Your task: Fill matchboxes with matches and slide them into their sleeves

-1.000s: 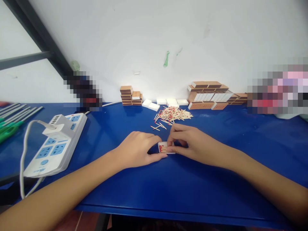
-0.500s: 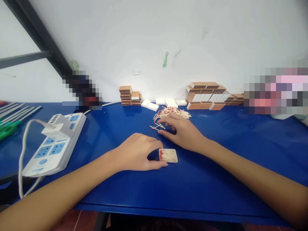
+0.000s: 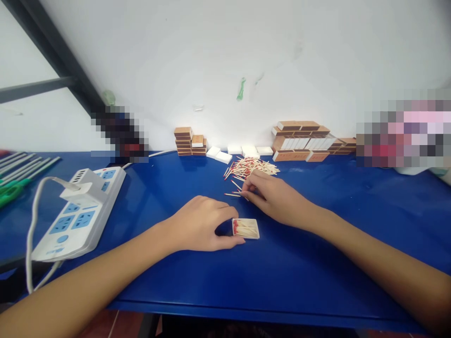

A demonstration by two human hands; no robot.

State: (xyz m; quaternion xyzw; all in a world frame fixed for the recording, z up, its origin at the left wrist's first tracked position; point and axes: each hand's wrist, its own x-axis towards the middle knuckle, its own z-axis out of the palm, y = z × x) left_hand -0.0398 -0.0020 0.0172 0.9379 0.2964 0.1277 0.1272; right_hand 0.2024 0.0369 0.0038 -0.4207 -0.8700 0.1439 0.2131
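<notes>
Two hands (image 3: 199, 226) (image 3: 280, 196), one match-filled tray (image 3: 246, 229)

The right hand (image 3: 273, 195) hides the ends of loose matches (image 3: 231, 194), coarse pixels mask a pinkish object (image 3: 416, 122) and a dark one (image 3: 120, 131), and the left edge crops green handles (image 3: 10, 193).

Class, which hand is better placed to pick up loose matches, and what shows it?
Probably the right hand: its fingertips are at the loose matches, just in front of the pile. The left hand is farther off, its thumb and fingers at one end of the tray.
</notes>
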